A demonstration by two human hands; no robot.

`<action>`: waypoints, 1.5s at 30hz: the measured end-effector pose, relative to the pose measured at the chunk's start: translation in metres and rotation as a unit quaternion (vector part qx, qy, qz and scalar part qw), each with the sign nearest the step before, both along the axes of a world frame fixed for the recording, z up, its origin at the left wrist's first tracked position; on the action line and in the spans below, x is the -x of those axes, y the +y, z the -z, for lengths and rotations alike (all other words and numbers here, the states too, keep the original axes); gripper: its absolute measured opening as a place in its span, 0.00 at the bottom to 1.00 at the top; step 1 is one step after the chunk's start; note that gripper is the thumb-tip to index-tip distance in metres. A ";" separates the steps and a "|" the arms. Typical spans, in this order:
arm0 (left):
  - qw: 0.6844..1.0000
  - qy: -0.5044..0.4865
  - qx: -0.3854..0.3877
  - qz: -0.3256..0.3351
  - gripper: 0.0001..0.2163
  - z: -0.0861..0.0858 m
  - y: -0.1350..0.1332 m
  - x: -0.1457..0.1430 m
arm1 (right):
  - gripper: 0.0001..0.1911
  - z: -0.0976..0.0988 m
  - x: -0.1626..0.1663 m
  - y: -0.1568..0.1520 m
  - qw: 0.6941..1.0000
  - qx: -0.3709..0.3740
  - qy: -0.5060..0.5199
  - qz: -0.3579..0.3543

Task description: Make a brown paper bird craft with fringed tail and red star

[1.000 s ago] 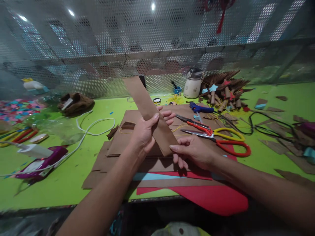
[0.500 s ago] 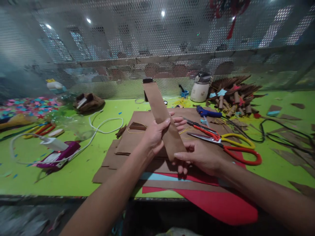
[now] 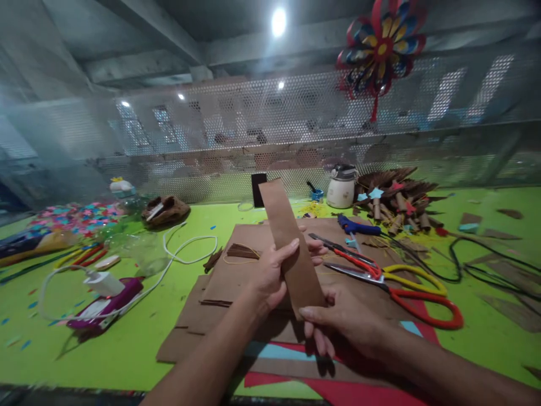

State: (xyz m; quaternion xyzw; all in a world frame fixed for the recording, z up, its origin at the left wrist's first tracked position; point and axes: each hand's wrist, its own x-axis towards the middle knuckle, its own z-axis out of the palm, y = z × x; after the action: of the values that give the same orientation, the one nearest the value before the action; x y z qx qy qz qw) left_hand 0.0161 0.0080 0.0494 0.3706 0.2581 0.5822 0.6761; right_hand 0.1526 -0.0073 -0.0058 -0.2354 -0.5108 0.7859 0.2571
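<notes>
A long strip of brown paper (image 3: 287, 225) is held slanting up above the table, its far end toward the mesh. My left hand (image 3: 274, 270) grips its middle, the thumb on top and the fingers underneath. At the near end, my right hand (image 3: 342, 316) pinches the strip's corner between thumb and fingers. Beneath both hands lies a stack of brown paper sheets (image 3: 245, 237), with red paper (image 3: 350, 392) and light blue paper (image 3: 279, 351) at its near edge. Scissors with red and yellow handles (image 3: 422, 282) rest on the stack, right of the strip.
A blue glue gun (image 3: 357, 226) with a black cord lies behind the scissors. Rolled brown paper pieces (image 3: 397, 203) pile up at back right, beside a white jar (image 3: 341, 189). On the left are a purple power strip (image 3: 105, 304), a white cable and scattered paper stars (image 3: 80, 217).
The view has tilted up, so everything sits lower and a hanging flower ornament shows fully. Both hands keep their hold on the brown paper strip.
</notes>
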 end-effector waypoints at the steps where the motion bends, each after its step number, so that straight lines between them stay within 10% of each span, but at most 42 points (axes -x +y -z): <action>1: 1.000 -0.001 0.003 0.001 0.21 0.000 0.000 0.000 | 0.15 0.001 0.000 0.000 1.000 0.002 -0.006 0.002; 16: 1.000 0.022 -0.002 0.002 0.12 0.008 -0.003 0.002 | 0.19 0.004 0.003 -0.001 0.996 -0.008 -0.083 0.032; 22: 0.998 0.049 0.012 0.046 0.11 0.007 -0.002 0.005 | 0.19 -0.020 -0.025 0.020 0.946 -0.206 -0.222 0.116; 28: 0.991 0.076 0.027 0.104 0.11 0.008 -0.003 0.003 | 0.12 -0.052 -0.049 0.035 0.933 -0.315 -0.068 0.158; 45: 0.951 0.081 0.129 0.271 0.12 0.023 -0.010 -0.018 | 0.09 -0.045 -0.038 0.045 0.963 -0.138 0.059 0.223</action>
State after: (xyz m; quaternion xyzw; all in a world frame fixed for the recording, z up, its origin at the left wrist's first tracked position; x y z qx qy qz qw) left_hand 0.0339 -0.0021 0.0260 0.3825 0.2751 0.3071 0.8269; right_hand 0.1909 0.0382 0.0388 -0.2590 -0.5327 0.6430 0.4856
